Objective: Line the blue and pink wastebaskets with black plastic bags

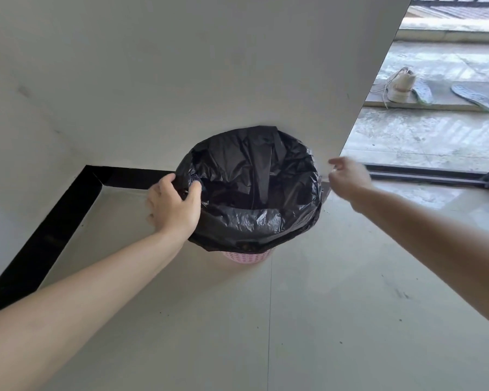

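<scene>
So both bare forearms come in from the bottom corners and reach toward the bin in the middle of the shot. The floor [266,320] nearest the camera is pale glossy tile with a few dark specks on it. The left hand [173,205] is clamped on the left edge of the black plastic bag [251,190], thumb inside the opening and fingers wrapped over the outside, pinching the bag right at the rim. The bag is already spread open and folded down over the pink wastebasket [247,256], covering nearly all of it; only a strip of the pink perforated wall peeks out under the bag's hem on the near side. The right hand [347,176] hangs just off the right side of the rim, motion-blurred, fingers loosely curled and holding nothing as far as I can see, though whether a fingertip brushes the bag I honestly can't tell. The basket sits on the tile right against a plain light wall [181,66], with a black baseboard [54,221] running along the wall on the left. Farther back on the right, past a dark door track, there's an outdoor concrete area with a white sneaker [401,86] and two insoles [476,97] lying next to it.
</scene>
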A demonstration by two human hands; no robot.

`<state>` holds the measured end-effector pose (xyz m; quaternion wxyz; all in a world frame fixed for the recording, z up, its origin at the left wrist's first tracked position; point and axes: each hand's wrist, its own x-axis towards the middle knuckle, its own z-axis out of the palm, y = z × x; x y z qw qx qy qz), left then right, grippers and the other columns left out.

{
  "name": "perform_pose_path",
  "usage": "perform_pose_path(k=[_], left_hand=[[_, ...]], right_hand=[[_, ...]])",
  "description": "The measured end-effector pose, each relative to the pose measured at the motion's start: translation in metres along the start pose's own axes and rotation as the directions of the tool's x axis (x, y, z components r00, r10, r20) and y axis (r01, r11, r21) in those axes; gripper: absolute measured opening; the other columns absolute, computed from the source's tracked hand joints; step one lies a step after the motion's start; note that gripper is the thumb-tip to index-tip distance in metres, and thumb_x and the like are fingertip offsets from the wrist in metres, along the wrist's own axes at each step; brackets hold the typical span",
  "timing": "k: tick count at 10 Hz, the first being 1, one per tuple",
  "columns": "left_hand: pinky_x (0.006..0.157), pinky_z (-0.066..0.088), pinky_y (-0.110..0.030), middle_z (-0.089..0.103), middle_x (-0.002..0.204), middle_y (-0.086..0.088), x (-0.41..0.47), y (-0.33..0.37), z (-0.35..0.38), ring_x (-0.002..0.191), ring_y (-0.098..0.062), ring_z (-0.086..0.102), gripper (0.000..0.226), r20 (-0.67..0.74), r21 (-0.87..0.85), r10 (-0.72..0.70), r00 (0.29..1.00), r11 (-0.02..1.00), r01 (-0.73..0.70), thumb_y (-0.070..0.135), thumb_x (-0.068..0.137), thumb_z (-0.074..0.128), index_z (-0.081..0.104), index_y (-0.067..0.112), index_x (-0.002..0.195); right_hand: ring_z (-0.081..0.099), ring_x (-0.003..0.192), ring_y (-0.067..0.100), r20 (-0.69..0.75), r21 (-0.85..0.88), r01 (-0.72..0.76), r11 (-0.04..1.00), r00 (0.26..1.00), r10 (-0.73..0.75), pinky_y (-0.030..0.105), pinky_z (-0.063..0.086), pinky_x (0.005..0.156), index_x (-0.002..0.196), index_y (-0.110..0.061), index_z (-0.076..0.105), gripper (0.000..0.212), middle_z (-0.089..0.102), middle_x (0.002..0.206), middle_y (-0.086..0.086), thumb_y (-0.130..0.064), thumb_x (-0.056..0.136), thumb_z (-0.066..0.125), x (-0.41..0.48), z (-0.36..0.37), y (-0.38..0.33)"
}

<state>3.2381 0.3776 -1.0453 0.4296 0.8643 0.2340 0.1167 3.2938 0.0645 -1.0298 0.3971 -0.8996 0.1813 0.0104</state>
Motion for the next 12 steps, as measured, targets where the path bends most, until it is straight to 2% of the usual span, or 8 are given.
perform_pose_path(k=[1, 2, 4, 5, 7, 8, 11, 12], left_hand=[[0.105, 0.023, -0.042, 0.041, 0.139, -0.006, -0.003, 0.009, -0.004, 0.131, -0.022, 0.033, 0.051, -0.07, 0.083, 0.253, 0.965, 0.965, -0.247, 0.048, 0.087, 0.051, 0.048, 0.022, 0.13], [0.108, 0.028, -0.046, 0.055, 0.132, -0.004, -0.012, 0.009, -0.005, 0.131, -0.025, 0.04, 0.055, 0.263, 0.314, 0.68, 0.685, 0.611, -0.727, 0.064, 0.085, 0.043, 0.062, 0.025, 0.12], [0.109, 0.029, -0.059, 0.067, 0.121, -0.007, -0.013, -0.01, 0.0, 0.124, -0.026, 0.052, 0.078, 0.571, 0.295, 0.727, 0.382, 0.253, -0.922, 0.078, 0.083, 0.031, 0.075, 0.016, 0.099], [0.111, 0.018, -0.062, 0.052, 0.139, -0.011, -0.004, -0.006, -0.007, 0.135, -0.027, 0.041, 0.075, 0.444, 0.257, 0.806, 0.393, 0.306, -0.917, 0.073, 0.086, 0.032, 0.065, 0.015, 0.121], [0.108, 0.021, -0.029, 0.02, 0.157, -0.009, 0.01, 0.013, 0.003, 0.141, -0.011, 0.025, 0.079, 0.106, -0.058, 0.15, 0.983, 0.988, -0.144, 0.036, 0.08, 0.061, 0.024, 0.024, 0.148], [0.079, 0.047, -0.017, 0.056, 0.127, -0.008, 0.013, 0.016, 0.014, 0.093, 0.004, 0.06, 0.048, 0.14, -0.275, 0.046, 0.989, 0.961, -0.006, 0.026, 0.077, 0.057, 0.049, 0.02, 0.124], [0.094, 0.036, -0.026, 0.043, 0.144, -0.002, 0.018, 0.008, 0.021, 0.124, -0.019, 0.047, 0.068, 0.045, -0.096, 0.135, 0.99, 0.987, -0.13, 0.003, 0.081, 0.042, 0.033, 0.021, 0.146], [0.094, 0.037, -0.027, 0.047, 0.138, -0.004, 0.018, 0.011, 0.02, 0.119, -0.022, 0.049, 0.071, 0.058, -0.1, 0.119, 0.991, 0.989, -0.113, -0.004, 0.076, 0.036, 0.037, 0.02, 0.142]], right_hand=[[0.055, 0.104, 0.019, -0.16, 0.0, 0.226, 0.974, 0.962, -0.223, 0.03, 0.041, 0.09, 0.137, -0.028, 0.049, 0.042, 0.045, 0.136, 0.011, -0.029, 0.095, 0.044, -0.008, -0.006, -0.023], [0.034, 0.138, 0.032, 0.069, -0.221, 0.474, 0.852, 0.879, -0.471, 0.044, 0.031, 0.111, 0.147, -0.038, 0.034, 0.067, 0.027, 0.153, 0.013, -0.058, 0.086, 0.056, -0.027, 0.007, -0.037], [-0.011, 0.149, 0.037, 0.306, -0.483, 0.46, 0.745, 0.886, -0.348, 0.055, 0.025, 0.114, 0.155, -0.034, 0.007, 0.118, -0.012, 0.164, 0.005, -0.057, 0.066, 0.08, -0.038, 0.035, -0.027], [0.005, 0.148, 0.037, 0.19, -0.335, 0.451, 0.827, 0.892, -0.409, 0.051, 0.025, 0.115, 0.154, -0.032, 0.015, 0.104, 0.0, 0.163, 0.011, -0.053, 0.072, 0.075, -0.034, 0.036, -0.03], [0.005, 0.149, 0.033, 0.062, -0.122, 0.338, 0.933, 0.941, -0.332, 0.05, 0.018, 0.117, 0.154, -0.036, 0.014, 0.083, 0.0, 0.164, 0.007, -0.033, 0.082, 0.054, -0.007, 0.029, -0.034], [0.026, 0.145, 0.031, 0.121, -0.196, 0.336, 0.921, 0.941, -0.318, 0.041, 0.028, 0.112, 0.155, -0.034, 0.015, 0.081, 0.011, 0.164, 0.002, -0.034, 0.084, 0.054, -0.004, 0.04, -0.026], [0.014, 0.148, 0.029, 0.053, -0.231, 0.363, 0.903, 0.931, -0.361, 0.047, 0.018, 0.119, 0.156, -0.025, 0.012, 0.079, 0.013, 0.163, 0.009, -0.038, 0.089, 0.053, -0.017, 0.037, -0.037], [0.032, 0.141, 0.018, -0.071, 0.183, 0.563, 0.806, 0.825, -0.561, 0.034, 0.034, 0.112, 0.152, -0.02, 0.027, 0.069, 0.032, 0.155, 0.005, -0.038, 0.092, 0.054, -0.027, 0.006, -0.068]])
